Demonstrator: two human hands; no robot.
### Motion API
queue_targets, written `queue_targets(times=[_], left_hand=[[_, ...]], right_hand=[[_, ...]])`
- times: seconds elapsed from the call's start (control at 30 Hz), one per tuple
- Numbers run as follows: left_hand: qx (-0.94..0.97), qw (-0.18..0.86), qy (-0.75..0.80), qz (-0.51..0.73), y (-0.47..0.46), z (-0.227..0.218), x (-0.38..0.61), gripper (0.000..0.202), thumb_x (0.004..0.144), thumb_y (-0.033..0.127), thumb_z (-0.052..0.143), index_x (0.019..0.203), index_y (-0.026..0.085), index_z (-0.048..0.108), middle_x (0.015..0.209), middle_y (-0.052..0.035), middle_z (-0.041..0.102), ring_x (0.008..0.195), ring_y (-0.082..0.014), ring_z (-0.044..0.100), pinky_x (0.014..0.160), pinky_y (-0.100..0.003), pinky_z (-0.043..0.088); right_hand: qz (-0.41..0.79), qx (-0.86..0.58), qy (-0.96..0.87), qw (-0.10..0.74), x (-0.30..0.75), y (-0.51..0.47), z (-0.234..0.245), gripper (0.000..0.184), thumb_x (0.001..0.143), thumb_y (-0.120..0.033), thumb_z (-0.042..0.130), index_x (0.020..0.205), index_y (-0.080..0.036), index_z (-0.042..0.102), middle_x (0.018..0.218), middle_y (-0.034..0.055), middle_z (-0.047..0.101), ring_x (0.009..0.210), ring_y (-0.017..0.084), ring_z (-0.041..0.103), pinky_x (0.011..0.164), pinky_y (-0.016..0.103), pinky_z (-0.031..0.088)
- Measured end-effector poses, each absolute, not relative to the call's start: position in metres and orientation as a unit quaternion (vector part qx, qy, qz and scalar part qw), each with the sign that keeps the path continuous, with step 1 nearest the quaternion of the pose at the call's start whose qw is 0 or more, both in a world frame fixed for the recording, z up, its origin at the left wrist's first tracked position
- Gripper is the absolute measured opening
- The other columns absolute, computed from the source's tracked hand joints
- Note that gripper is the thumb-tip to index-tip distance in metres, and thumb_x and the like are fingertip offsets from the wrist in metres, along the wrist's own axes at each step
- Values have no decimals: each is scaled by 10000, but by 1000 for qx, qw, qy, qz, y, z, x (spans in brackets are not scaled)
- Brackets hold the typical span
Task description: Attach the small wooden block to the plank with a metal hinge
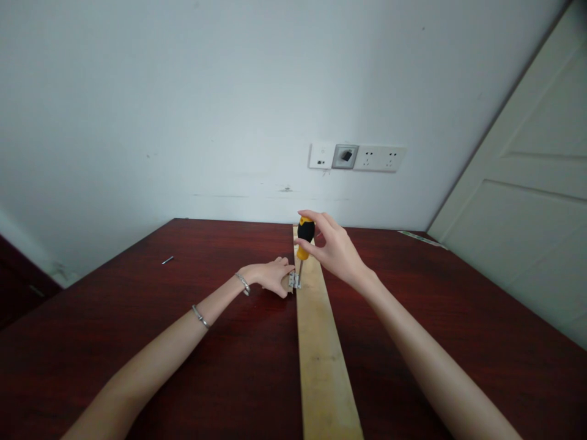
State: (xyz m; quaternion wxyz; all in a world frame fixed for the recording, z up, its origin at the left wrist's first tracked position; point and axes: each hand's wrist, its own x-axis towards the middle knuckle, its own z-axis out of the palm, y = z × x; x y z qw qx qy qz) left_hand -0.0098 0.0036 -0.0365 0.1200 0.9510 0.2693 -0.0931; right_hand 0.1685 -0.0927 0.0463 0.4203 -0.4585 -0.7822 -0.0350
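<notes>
A long pale wooden board [323,354] lies lengthwise on the dark red table. At its left edge, toward the far end, sits a small silver hinge [295,280]. My right hand [337,247] grips a screwdriver [306,230] with a yellow and black handle between thumb and fingers. The screwdriver stands nearly upright, its tip at the hinge's right leaf. My left hand [274,278] is closed over a small tan piece of wood [290,287] beside the board, with thumb and forefinger close to the hinge's left leaf. That hand hides most of the piece.
A small metal screw or nail [167,260] lies on the red tabletop [220,360] at the left. Behind the table rises a white wall with a row of sockets [378,159]. A white panelled door [527,201] stands at the right, near a thin strip [422,239] on the table.
</notes>
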Motion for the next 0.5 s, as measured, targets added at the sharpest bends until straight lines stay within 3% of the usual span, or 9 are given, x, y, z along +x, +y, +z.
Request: queue_targets(times=[0.5], left_hand=[[960, 91, 249, -90, 12, -43, -13, 719, 682, 505, 592, 1299, 188, 400, 1185, -107, 402, 1094, -300, 385, 956, -393, 344]], right_hand=[[-20, -422, -790, 445, 166, -92, 45, 518, 840, -224, 540, 1337, -277, 406, 1164, 76, 580, 915, 211, 592, 824, 392, 510]])
